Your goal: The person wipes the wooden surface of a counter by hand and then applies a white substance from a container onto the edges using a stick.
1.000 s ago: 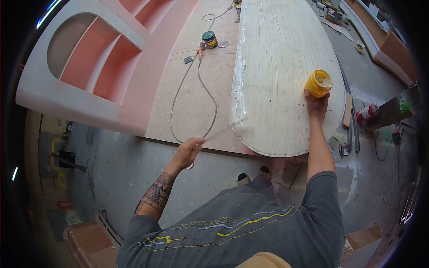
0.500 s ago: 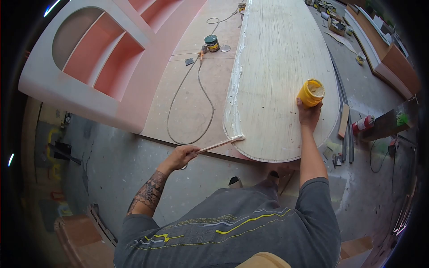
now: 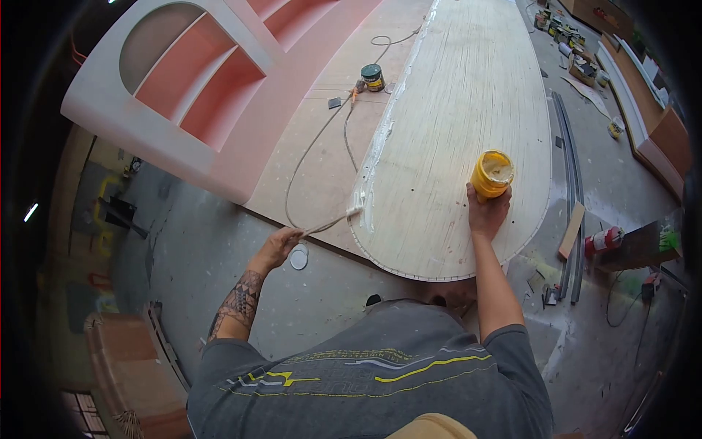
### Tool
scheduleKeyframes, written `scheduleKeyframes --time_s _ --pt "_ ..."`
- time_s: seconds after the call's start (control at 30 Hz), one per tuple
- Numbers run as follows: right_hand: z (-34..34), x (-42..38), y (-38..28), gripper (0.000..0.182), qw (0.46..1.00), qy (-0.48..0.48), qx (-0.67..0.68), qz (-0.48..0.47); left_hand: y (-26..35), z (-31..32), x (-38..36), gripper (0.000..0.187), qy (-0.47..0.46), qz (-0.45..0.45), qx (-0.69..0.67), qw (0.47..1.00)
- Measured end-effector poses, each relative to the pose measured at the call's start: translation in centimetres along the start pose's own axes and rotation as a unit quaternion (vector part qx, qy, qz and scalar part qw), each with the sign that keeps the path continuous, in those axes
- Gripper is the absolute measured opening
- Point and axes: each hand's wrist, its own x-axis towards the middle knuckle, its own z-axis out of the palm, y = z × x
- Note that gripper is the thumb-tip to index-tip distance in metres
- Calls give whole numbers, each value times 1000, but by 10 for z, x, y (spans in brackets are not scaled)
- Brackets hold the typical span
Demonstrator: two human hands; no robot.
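Observation:
My left hand [image 3: 280,244] grips the handle of a pale brush [image 3: 335,221], whose white tip rests on the left edge of a long rounded wooden panel [image 3: 453,110]. A white strip of paste [image 3: 380,146] runs along that same edge. Over the panel's right part, my right hand [image 3: 486,214] holds a yellow tub [image 3: 492,173] with pale paste inside.
A pink and white shelf unit [image 3: 197,80] lies at the left on a plywood sheet [image 3: 322,154]. A green can [image 3: 372,75] and a grey cable [image 3: 314,146] sit on that sheet. A round white lid [image 3: 298,257] lies on the concrete floor. Tools and a red can [image 3: 603,240] are at the right.
The brush has moved from the panel's near curved edge up and left along the side edge. The view has shifted, and the yellow tub stays held over the panel.

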Motion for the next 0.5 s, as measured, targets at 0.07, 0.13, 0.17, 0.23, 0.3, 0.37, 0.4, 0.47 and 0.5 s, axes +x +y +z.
scheduleKeyframes --time_s 0.07,0.13,0.17,0.23,0.3,0.37,0.4,0.47,0.5 --pt "1 1 3 105 1000 -7 3 -3 7 11 -26 32 -24 -22 -54 998" --pt "1 2 7 105 1000 -17 6 -6 19 22 -47 31 -20 -37 -49 998" --pt "3 2 9 105 1000 -13 2 -5 27 25 -56 31 -26 -34 -46 998" --pt "5 1 9 106 1000 -11 0 -1 47 22 -63 27 -33 -38 -34 998" --pt "4 1 6 106 1000 -11 -20 9 56 21 -54 26 -4 -73 -60 995" --pt "5 1 8 107 1000 -12 -14 6 52 18 -38 25 24 -106 -88 990" --pt "5 2 9 107 1000 -8 -11 -1 47 17 -23 25 50 -82 -65 993" --pt "4 0 9 108 1000 -10 -11 4 29 20 2 25 75 -53 -49 995" --pt "3 1 8 108 1000 -15 -8 8 19 24 12 26 84 -39 -57 994"
